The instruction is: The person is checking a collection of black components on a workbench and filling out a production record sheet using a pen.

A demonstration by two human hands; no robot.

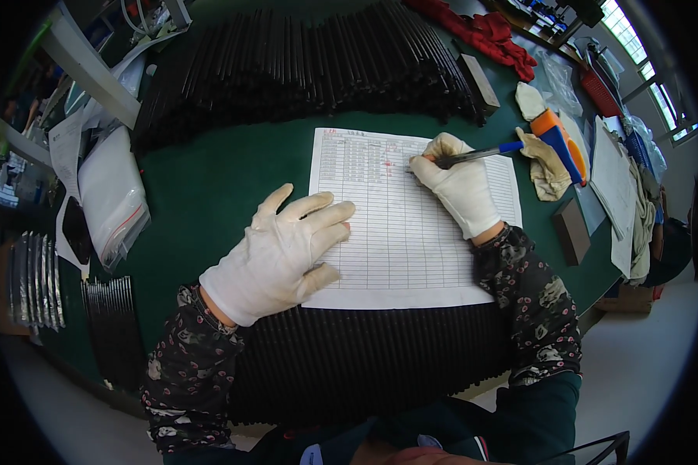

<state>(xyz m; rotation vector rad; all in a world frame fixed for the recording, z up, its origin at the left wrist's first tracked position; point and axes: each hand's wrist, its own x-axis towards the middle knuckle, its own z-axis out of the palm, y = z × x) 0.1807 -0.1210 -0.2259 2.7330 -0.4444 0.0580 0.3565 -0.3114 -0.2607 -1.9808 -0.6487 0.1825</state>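
Observation:
A printed table form on white paper (395, 240) lies on the green table, its upper rows filled with small writing and a few red marks. My left hand (283, 252), in a white glove with some bare fingertips, rests spread on the sheet's left edge. In my gloved right hand (457, 182) a pen (481, 154) with a blue cap end is gripped, slanting up to the right. Its tip is hidden behind my fingers, over the upper part of the form. Under the sheet's near edge lies a row of black rods (372, 356).
A large pile of black rods (310, 62) spans the far side. Plastic bags (112, 194) and bundled rods (108, 318) sit at left. At right are an orange-and-blue tool (562, 147), a spare glove (547, 167), a dark block (571, 231) and papers (613, 178). Red cloth (488, 39) lies at far right.

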